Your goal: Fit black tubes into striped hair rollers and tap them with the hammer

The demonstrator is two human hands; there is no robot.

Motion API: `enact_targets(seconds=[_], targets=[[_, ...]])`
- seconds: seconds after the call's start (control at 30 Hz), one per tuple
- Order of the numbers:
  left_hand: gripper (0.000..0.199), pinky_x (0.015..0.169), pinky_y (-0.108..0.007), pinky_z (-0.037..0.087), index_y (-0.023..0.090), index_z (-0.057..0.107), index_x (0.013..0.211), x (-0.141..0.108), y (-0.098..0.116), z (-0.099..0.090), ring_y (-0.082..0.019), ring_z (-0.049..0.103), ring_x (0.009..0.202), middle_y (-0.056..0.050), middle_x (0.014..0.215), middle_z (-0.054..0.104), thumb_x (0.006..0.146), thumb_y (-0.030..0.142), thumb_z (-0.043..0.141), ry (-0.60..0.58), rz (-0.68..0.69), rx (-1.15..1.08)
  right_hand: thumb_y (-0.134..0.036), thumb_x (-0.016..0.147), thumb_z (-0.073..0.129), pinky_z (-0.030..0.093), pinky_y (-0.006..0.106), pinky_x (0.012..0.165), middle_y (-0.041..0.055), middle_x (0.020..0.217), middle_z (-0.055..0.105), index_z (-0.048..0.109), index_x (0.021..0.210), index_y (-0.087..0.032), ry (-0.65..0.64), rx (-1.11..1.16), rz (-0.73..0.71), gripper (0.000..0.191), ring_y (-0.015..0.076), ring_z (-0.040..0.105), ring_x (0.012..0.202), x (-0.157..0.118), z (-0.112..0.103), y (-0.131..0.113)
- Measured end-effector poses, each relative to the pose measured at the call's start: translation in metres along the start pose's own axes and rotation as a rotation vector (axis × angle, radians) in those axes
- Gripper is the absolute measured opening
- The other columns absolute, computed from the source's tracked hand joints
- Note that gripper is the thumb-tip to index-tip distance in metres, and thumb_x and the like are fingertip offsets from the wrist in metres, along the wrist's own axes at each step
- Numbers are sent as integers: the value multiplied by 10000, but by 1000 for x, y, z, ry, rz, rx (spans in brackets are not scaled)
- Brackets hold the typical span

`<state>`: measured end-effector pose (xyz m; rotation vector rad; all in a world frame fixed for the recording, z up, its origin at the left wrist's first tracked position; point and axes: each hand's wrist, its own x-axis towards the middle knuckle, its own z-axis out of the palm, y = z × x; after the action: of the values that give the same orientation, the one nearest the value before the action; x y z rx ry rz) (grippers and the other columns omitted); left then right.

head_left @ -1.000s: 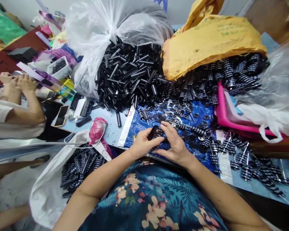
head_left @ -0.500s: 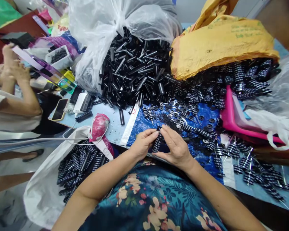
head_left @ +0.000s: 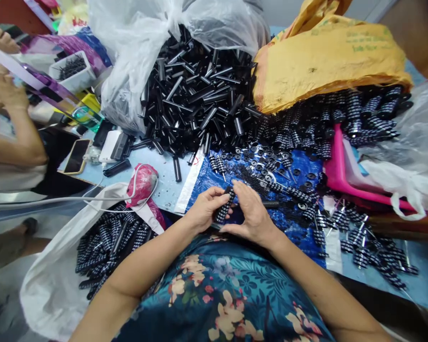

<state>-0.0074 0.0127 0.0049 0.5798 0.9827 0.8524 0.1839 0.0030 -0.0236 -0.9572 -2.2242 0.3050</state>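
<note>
The left hand [head_left: 207,209] grips a patterned tube [head_left: 223,209] over the near edge of the table [head_left: 166,186], the right hand [head_left: 252,213] loosely cupped beside it. It seems partway worked; similar tubes [head_left: 98,242] lie in the white bag [head_left: 50,285], plain black tubes [head_left: 199,97] heaped beyond.

The held cylinder [head_left: 222,212] looks plastic, the black tubes [head_left: 209,118] smooth and glossy, the yellow sack [head_left: 331,64] creased.

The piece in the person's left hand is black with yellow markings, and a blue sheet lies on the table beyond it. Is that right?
Not quite: the markings on the piece are white, as the head view shows. It is black, in the left hand, with the blue sheet beyond.
</note>
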Motion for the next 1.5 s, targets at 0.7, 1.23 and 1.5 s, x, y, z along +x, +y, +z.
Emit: enact_targets(seconds=[0.7, 1.23, 1.5], targets=[[362, 597, -273, 266, 200, 562, 631, 36, 49, -77, -135, 415, 565, 53, 562, 490, 606, 373, 880, 78, 163, 1312, -249, 1001, 475, 490, 300, 689, 63, 825, 682, 634, 1151, -195, -60, -96, 19, 226, 178, 620, 715, 17, -4, 0], [393, 579, -265, 382, 191, 695, 826, -50, 129, -124, -169, 565, 625, -15, 694, 641, 777, 580, 695, -236, -74, 1470, -267, 960, 608, 526, 340, 793, 79, 939, 725, 696, 1054, -194, -129, -184, 11, 148, 199, 653, 826, -4, -12, 17], [408, 795, -427, 486, 94, 678, 1026, 35, 90, -103, -375, 667, 980, -236, 1085, 690, 946, 423, 450, 598, 47, 1970, -352, 999, 516, 519, 322, 786, 76, 938, 747, 704, 1045, -194, -28, -119, 233, 250, 197, 685, 828, 35, -27, 51]])
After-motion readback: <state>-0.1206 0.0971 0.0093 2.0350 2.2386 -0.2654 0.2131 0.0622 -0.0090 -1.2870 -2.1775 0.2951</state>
